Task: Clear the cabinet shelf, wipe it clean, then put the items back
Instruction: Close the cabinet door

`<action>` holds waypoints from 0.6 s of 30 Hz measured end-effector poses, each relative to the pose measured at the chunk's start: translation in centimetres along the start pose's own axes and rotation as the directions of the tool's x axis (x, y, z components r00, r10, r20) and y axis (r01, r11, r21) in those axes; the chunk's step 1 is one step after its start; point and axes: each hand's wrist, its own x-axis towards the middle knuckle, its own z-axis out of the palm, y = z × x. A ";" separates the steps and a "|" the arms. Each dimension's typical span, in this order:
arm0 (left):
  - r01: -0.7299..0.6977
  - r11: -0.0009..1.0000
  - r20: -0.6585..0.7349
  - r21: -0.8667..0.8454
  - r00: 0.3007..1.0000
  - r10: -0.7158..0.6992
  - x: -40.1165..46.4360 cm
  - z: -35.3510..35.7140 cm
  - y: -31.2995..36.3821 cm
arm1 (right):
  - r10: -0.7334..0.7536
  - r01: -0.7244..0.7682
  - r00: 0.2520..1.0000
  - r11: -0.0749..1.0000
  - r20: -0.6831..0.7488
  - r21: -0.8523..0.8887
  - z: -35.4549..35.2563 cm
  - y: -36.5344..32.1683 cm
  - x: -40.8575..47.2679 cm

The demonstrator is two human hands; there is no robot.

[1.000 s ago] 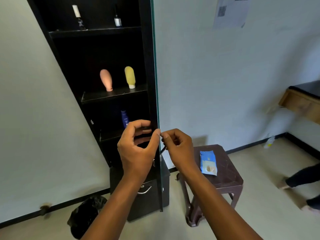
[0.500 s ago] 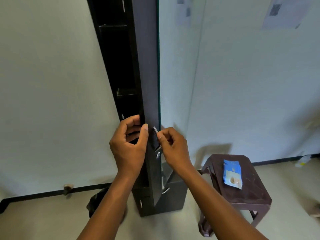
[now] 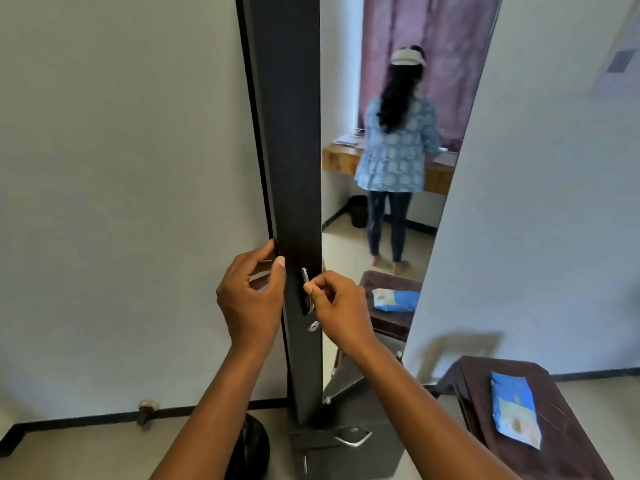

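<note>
Up close, both hands at the dark cabinet door (image 3: 292,168), seen nearly edge-on. Left hand (image 3: 251,299) curled round the door's left edge, thumb on the front face, fingers wrapped behind, so clamped on the door. Right hand (image 3: 341,311) pinched shut on the metal handle (image 3: 306,287), thumb and forefinger together at its upper part. Small round keyhole (image 3: 313,326) just below the handle. Cabinet shelf and its items hidden behind the door; not visible from this angle. Mirror (image 3: 391,188) on the door's front, right of the dark strip, reflecting a person seen from behind in a blue patterned top, standing at a wooden surface before a purple curtain. Below the door, a dark drawer unit (image 3: 346,448) with a curved metal pull. Dark brown stool (image 3: 561,410) at lower right, near the cabinet, with a blue packet (image 3: 514,412) lying flat on its seat; both also reflected in the mirror. Black bag (image 3: 254,445) on the floor at the cabinet's foot, partly behind the left forearm. Pale walls either side.
</note>
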 end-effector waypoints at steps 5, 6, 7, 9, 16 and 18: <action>-0.031 0.999 0.005 0.038 1.000 0.031 3.0 0.7 -2.1 | 0.017 -0.019 0.999 0.999 -0.041 -0.051 2.3 -0.1 2.7; -0.028 0.999 0.006 0.046 1.000 0.027 3.5 0.8 -2.4 | 0.022 -0.025 0.999 0.998 -0.049 -0.049 2.8 -0.1 3.2; -0.020 0.999 0.006 0.049 1.000 0.019 3.9 0.9 -2.7 | 0.027 -0.030 0.998 0.998 -0.056 -0.048 3.2 0.0 3.5; -0.005 0.999 0.012 0.048 1.000 0.005 4.9 1.1 -3.3 | 0.032 -0.035 0.997 0.998 -0.066 -0.050 3.9 0.2 4.3; 0.042 0.998 0.026 0.040 0.999 -0.043 7.9 2.0 -5.1 | 0.041 -0.046 0.997 0.996 -0.065 -0.075 5.4 0.1 7.3; 0.051 0.998 0.027 0.041 0.998 -0.052 8.5 2.4 -5.4 | 0.032 -0.037 0.998 0.995 -0.058 -0.089 5.6 0.1 8.0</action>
